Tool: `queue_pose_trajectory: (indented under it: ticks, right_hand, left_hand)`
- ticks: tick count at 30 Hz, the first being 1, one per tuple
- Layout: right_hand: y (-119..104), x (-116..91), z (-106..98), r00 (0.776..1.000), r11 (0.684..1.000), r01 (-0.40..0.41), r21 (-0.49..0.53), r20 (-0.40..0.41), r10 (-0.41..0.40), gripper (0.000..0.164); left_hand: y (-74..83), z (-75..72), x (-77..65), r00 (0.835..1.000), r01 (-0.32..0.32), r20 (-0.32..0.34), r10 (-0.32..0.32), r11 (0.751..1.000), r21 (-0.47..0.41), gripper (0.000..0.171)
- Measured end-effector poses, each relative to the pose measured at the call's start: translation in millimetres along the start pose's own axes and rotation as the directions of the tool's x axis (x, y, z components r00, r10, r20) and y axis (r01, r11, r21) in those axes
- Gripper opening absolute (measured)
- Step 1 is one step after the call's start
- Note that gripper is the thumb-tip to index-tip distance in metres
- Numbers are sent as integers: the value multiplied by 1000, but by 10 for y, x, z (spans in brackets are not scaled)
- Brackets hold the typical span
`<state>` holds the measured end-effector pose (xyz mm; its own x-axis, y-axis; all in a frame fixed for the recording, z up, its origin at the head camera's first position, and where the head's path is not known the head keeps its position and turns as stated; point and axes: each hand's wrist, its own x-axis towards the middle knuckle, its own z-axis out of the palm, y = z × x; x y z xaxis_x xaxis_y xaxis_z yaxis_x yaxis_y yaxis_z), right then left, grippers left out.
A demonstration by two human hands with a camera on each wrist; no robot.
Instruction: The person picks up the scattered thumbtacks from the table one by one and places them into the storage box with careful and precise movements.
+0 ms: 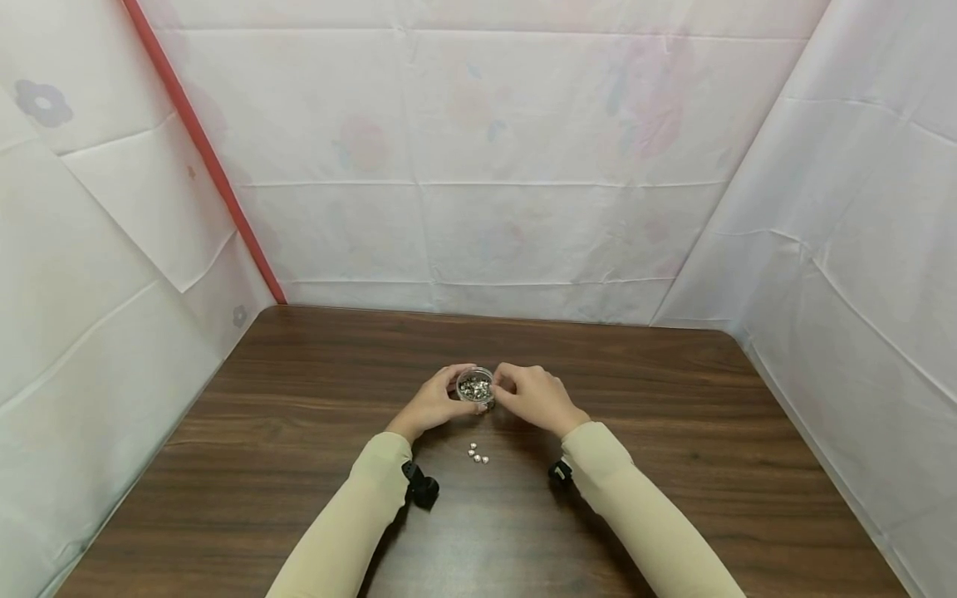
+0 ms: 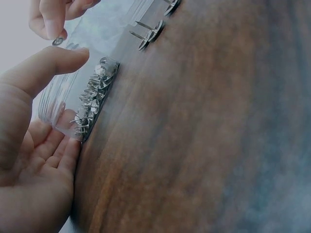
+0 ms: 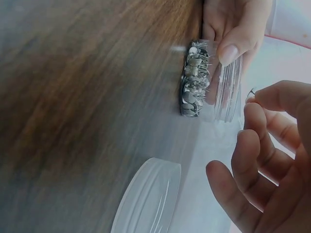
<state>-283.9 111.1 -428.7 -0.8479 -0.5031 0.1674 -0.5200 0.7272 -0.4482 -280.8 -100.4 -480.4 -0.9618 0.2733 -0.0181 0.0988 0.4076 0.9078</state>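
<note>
My left hand (image 1: 434,403) holds a small clear plastic jar (image 3: 228,92) upright on the table, fingers round one side and thumb against its wall. Inside, silver thumbtacks (image 3: 194,82) are heaped across the bottom. Just over the open mouth, my right hand (image 1: 537,399) pinches a single thumbtack (image 3: 251,92) between thumb and index finger; the left wrist view shows its round head. The other right fingers curve loosely below. Several loose thumbtacks (image 1: 478,458) lie on the table on the near side of the jar, points up in the left wrist view.
A clear screw lid (image 3: 155,189) lies on the brown wood table (image 1: 314,465) near the jar, seen in the right wrist view. White cloth walls (image 1: 478,232) close off the back and both sides. A red strip (image 1: 209,158) runs up the back left corner.
</note>
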Motion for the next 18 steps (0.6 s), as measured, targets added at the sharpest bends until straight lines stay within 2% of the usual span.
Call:
queue_pose_trajectory:
  ticks: [10,18]
  right_hand:
    - [25,191,65,1000,1000,-14,-22,25,15,10]
    - [24,160,94,997,998,-62,7,43,62,14]
  left_hand:
    - [4,3,1,1000,20,4,-20,1000,-4,74]
    - [14,4,-3,1000,18,7,-18,1000,-3,75]
